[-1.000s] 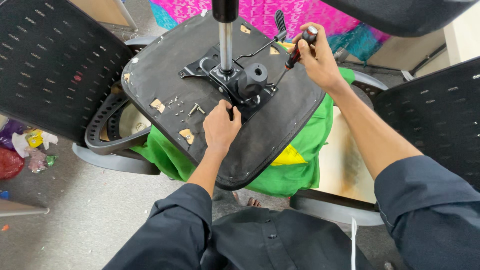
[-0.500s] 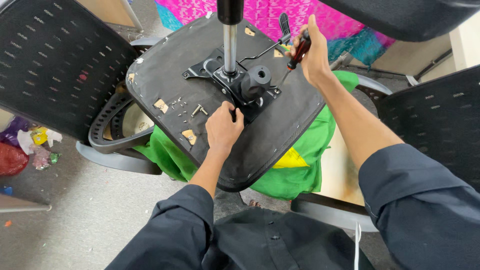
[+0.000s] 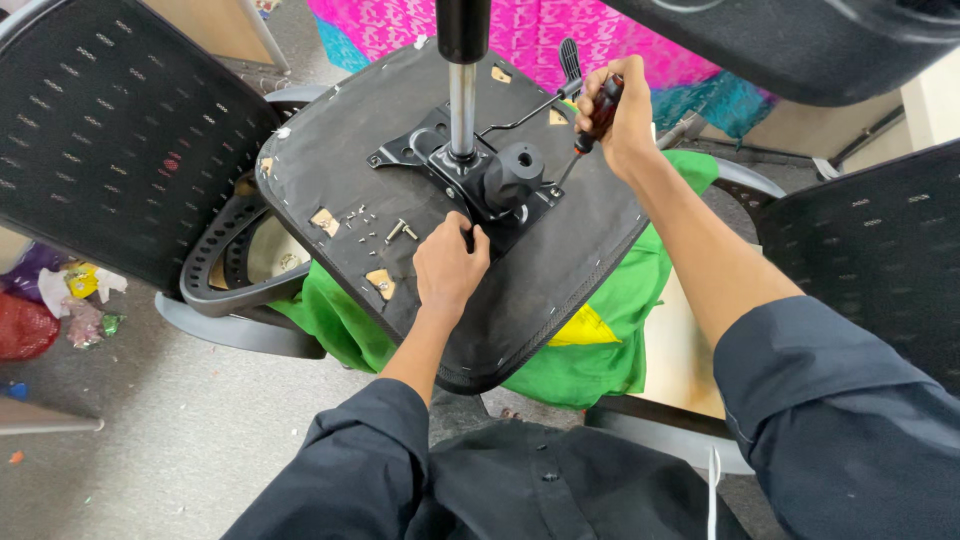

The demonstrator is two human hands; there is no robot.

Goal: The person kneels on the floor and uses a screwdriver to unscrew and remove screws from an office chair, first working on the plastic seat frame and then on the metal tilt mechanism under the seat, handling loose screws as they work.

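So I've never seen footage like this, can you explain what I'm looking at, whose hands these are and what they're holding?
This is one camera worn on a person's head, looking down at their own two hands. An upturned black office chair seat lies before them on green cloth. A black metal mechanism plate with a chrome column is mounted on it. The left hand rests against the plate's edge. The right hand grips a red-and-black screwdriver, tip near the plate. Loose silver screws lie on the seat.
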